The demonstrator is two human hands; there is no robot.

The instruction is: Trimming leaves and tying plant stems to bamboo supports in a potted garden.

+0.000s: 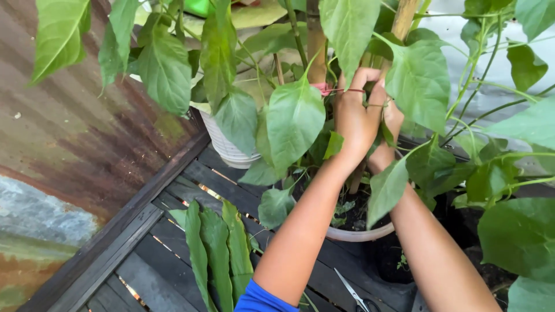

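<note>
Watching the head cam feed here and both hands are up in the plant, right at the stake [403, 20]. The left hand [355, 115] is curled in tight with its fingers pinching a thin red tie [341, 90], which runs from a pinkish bunch by the other pole [315, 40] across to the fingertips. The right hand [388, 138] sits just behind and below it, mostly hidden by the left one and by a big leaf [420, 84], so I can't really tell whether it's closed on the tie, on the stem or on nothing. As for how far along it is, my read is that the tying is somewhere in the middle: the tie looks already looped or anchored at the pole end, since it's pulled fairly straight, but the end near the stake is in the fingers rather than knotted off, so I'd guess the wrap and the final knot are what's left. Can't see an actual finished knot anywhere, it's too small and leafy up there. The plant itself stands in a pale pot [361, 234] on the dark slatted deck [167, 271], with a white ribbed pot [225, 144] behind it to the left. Down on the slats there's a bundle of long green leaves [217, 254] lying flat, and scissors [352, 294] near the bottom edge, untouched, well apart from both hands.
</note>
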